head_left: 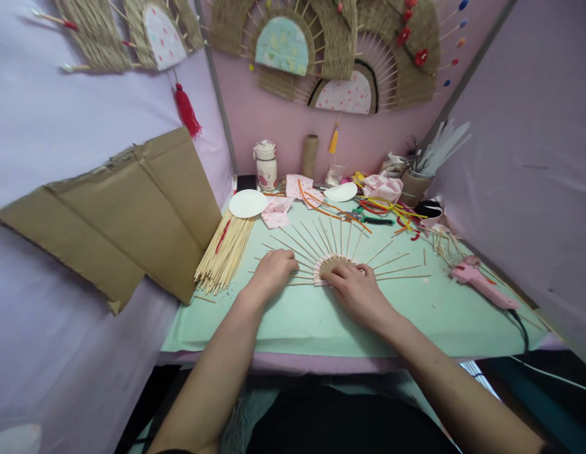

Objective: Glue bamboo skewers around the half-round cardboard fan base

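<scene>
A half-round cardboard piece [328,265] with a pink-and-white edge lies on the mint-green table [293,321], and thin wooden sticks [306,234] fan out from it. My right hand [354,287] rests on the cardboard with its fingers bent over the lower right part. On the left side of the fan, my left hand [275,270] has its fingers pressed together around the outer part of a stick. The fingertips cover the exact grip. Left of that hand lies a thick bundle of loose sticks [226,255] under a white oval disc [248,203].
A pink glue gun [484,287] with a black cord lies at the right. Pliers [368,219], colored pipe cleaners, pink cloth [276,212], a bottle [266,167] and a cardboard tube [310,156] line the back. Folded cardboard [127,214] leans at the left.
</scene>
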Available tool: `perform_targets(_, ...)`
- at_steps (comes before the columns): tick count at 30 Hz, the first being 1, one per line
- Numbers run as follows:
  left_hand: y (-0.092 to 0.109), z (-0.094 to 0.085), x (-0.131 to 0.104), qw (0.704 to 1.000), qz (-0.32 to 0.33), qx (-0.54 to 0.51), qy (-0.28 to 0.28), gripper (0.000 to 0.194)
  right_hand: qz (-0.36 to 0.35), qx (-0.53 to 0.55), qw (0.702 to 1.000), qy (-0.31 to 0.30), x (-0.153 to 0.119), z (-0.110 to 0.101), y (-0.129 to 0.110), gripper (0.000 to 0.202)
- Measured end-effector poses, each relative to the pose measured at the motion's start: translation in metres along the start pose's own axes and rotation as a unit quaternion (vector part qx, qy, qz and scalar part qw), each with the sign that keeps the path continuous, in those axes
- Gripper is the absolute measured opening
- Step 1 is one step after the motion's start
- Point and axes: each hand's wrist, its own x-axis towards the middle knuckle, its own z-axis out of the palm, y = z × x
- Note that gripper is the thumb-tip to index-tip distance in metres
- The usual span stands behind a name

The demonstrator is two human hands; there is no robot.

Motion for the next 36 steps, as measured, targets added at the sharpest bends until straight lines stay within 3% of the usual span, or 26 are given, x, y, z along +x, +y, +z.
perform_targets(8,0.005,-0.005,0.0,1.0,-0.012,0.013,-0.015,0.023,-0.01,-0.007,1.0,0.002,0.001,-0.001,0.0,0.032)
perform_targets(18,0.034,-0.012,-0.007,0.994,-0.099,0.042,-0.03,0.024,-0.005,0.003,1.0,0.009,-0.001,0.002,0.001,0.034)
perform_targets(28,0.045,0.003,-0.017,0.99,-0.134,0.046,0.017,0.022,-0.022,0.003,0.999,0.03,-0.002,0.012,0.007,0.032)
perform_targets(36,0.046,0.005,-0.017,0.989,-0.14,0.036,0.035,0.024,-0.019,0.008,0.999,0.028,-0.001,0.01,0.006,0.032)
